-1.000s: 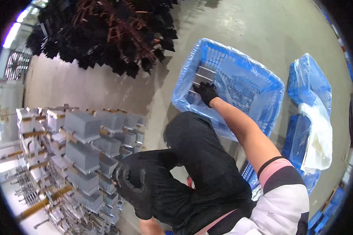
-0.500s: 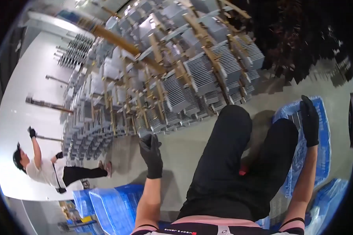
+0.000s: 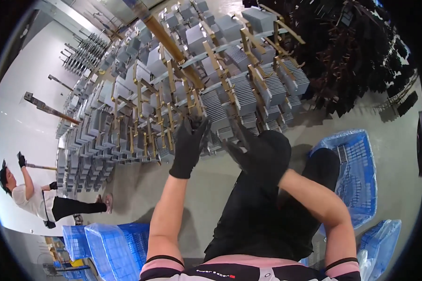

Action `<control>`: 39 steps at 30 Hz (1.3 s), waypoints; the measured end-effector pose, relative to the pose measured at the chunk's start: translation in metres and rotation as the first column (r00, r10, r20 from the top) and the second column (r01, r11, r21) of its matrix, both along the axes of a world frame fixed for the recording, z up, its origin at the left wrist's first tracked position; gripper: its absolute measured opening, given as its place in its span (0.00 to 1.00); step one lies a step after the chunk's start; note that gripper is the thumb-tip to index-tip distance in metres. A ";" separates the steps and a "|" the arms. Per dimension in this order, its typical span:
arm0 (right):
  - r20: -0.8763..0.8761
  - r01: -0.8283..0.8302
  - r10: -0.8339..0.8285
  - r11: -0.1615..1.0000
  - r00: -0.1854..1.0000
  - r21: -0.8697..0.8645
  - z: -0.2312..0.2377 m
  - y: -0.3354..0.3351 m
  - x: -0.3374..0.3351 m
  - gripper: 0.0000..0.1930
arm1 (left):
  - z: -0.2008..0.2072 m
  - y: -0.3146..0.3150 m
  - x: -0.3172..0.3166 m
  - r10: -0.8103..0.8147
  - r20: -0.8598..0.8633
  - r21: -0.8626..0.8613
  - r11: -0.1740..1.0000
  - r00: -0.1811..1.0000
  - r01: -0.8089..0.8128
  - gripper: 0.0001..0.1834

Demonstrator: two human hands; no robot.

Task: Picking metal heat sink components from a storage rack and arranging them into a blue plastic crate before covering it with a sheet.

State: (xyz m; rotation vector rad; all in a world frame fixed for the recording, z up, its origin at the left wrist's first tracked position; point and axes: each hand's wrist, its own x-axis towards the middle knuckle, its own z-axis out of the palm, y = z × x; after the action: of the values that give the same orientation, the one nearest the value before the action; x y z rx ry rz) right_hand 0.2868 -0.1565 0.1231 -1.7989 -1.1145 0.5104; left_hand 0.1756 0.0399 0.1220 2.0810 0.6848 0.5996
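My left hand [image 3: 190, 149], in a black glove, is raised at the near lower side of a rack of grey finned heat sinks [image 3: 241, 93]. Its fingers and thumb are apart, with nothing visible between them. To its right, over my knee, my right hand [image 3: 262, 154] wears a matching glove. Its fingers stretch toward the left hand, spread and slightly smeared by motion, and nothing shows in them. Brass-coloured hooks [image 3: 226, 91] hold the heat sinks in rows just beyond both hands. I cannot tell whether the left fingertips touch a part.
A blue crate [image 3: 369, 175] lined with clear plastic, with a finned part inside, stands right of my legs. More lined blue crates [image 3: 110, 248] sit at lower left. A co-worker [image 3: 30, 196] stands by the rack's far left. Dark hanging parts [image 3: 337, 61] fill the upper right.
My right hand has left the blue crate's edge and swung left to the rack. My left hand has risen to the heat sinks, its fingers now spread. The view has shifted slightly.
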 end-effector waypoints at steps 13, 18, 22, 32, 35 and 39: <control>0.282 0.303 -0.351 0.932 0.893 0.199 -0.135 0.119 0.012 0.24 | -0.008 0.027 0.036 -0.187 -0.258 0.719 0.619 0.948 0.317 0.13; -0.837 0.331 0.139 0.874 0.530 0.355 -0.130 0.125 0.019 0.25 | -0.002 0.005 0.039 -0.035 -0.086 -0.132 0.991 0.996 0.023 0.24; -0.820 0.413 0.066 0.839 0.569 0.354 -0.107 0.102 -0.032 0.25 | -0.020 -0.008 -0.016 -0.099 0.264 -0.178 0.973 0.959 0.149 0.26; -0.514 0.109 0.012 0.973 0.858 0.204 -0.010 -0.084 -0.011 0.30 | -0.035 -0.073 -0.026 -0.227 0.107 -0.053 0.971 0.968 0.233 0.31; 0.178 0.204 -0.264 0.933 0.948 0.296 0.003 -0.118 0.018 0.33 | -0.001 -0.122 0.017 -0.101 0.224 -0.613 0.759 0.969 0.220 0.35; 0.298 0.337 -0.398 0.912 0.868 0.236 0.009 -0.170 0.048 0.34 | 0.012 -0.173 0.083 -0.299 0.334 -0.378 0.827 0.894 0.417 0.33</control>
State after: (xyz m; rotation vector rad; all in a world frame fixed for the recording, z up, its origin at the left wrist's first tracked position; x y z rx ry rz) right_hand 0.3348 -0.3260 0.1320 -1.9240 -0.9674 -0.1344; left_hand 0.2582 -0.1332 0.1342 1.6054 0.2267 0.4378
